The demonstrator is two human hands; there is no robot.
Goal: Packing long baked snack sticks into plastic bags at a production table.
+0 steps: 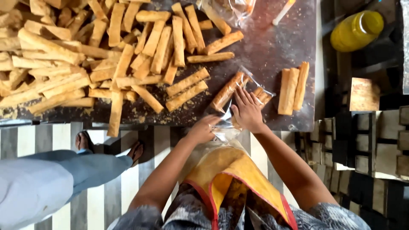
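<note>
Head view, looking down on a dark table (272, 47) dusted with crumbs.

Left hand (203, 129): at the near table edge, fingers curled on the mouth end of a clear bag (232, 100), pinching the plastic. Right hand (247, 111): flat and open, fingers spread, pressing down on the bag just beside the left.

The bag lies on the table in front of the person. One long fried stick (228, 90) shows clearly inside it, slanting up-left; a few more lie under the right fingertips, count unclear through the plastic.

Step in hand, by my reading: packing sticks into the bag, now settling or squaring them before closing. The next move likely calls for keeping the sticks aligned while the mouth is gathered; they look brittle, so a light press.

Around: a big pile (68, 55) of loose sticks upper left; three sticks (292, 88) set side by side to the right; another filled bag (228, 8) at the far edge; a yellow bottle (355, 30) off the table. Another person's leg (64, 174) and sandalled feet stand at left on a striped floor.
</note>
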